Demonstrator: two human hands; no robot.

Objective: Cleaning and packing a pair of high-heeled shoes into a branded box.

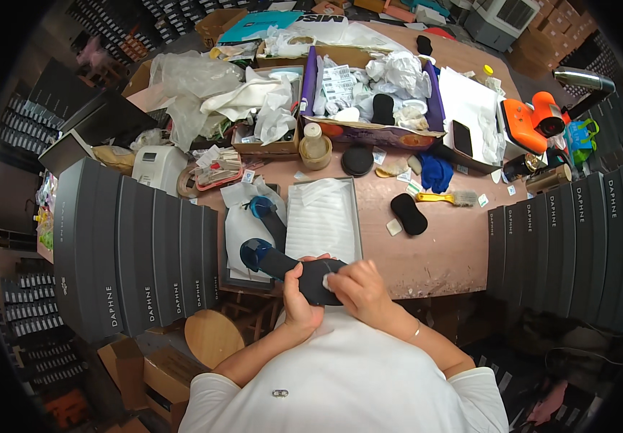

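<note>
My left hand [301, 299] is wrapped round a dark high-heeled shoe [274, 263], turned so its dark sole faces up. Its shiny blue heel [253, 255] points away to the left. My right hand [360, 290] pinches a small white piece [327, 281] against the forepart of the sole; whether it is a cloth or an eraser I cannot tell. Just beyond lies an open grey shoebox [359, 209] lined with white padded paper. Left of it, the matching shoe [274, 222] rests on white tissue in the other half of the box.
Stacked grey shoeboxes [138, 252] wall the left, and more shoeboxes [564, 245] the right. On the table lie a black sponge [408, 214], a yellow-handled brush [447, 198], a blue cloth [436, 173] and a jar [316, 150]. Behind stands a purple box [376, 134] of crumpled paper.
</note>
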